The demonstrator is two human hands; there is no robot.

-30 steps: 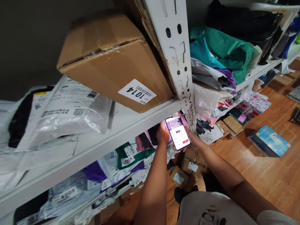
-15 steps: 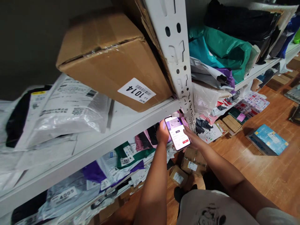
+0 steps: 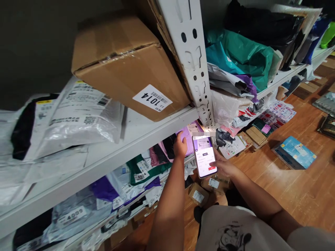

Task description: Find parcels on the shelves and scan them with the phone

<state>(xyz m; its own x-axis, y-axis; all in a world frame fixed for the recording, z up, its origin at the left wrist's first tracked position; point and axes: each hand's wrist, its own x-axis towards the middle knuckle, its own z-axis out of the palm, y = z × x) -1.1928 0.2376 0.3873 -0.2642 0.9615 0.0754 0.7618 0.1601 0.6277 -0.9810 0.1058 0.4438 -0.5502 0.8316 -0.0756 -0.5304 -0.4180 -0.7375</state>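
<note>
My right hand (image 3: 224, 166) is closed around a smartphone (image 3: 204, 157), with the thumb over the red button low on its lit screen. The screen shows a picture of a parcel label on a purple background, with pale text fields below. My left hand (image 3: 180, 146) grips the left edge of a light purple mailing bag (image 3: 193, 131) on the lower shelf, just under the upper shelf board. A white label shows on that bag, and the phone hides part of it. Beside the left hand lie black and pink parcels (image 3: 161, 151).
A cardboard box (image 3: 115, 78) labelled 1014 and a white mailing bag (image 3: 81, 115) sit on the upper shelf. A perforated metal post (image 3: 197, 66) stands between two shelf bays. Small cartons (image 3: 199, 193) lie by my feet, and a blue box (image 3: 295, 151) lies on the wooden floor.
The phone has moved slightly right and down, away from my left hand. My right thumb has moved onto the red button. More of the light purple bag shows.
</note>
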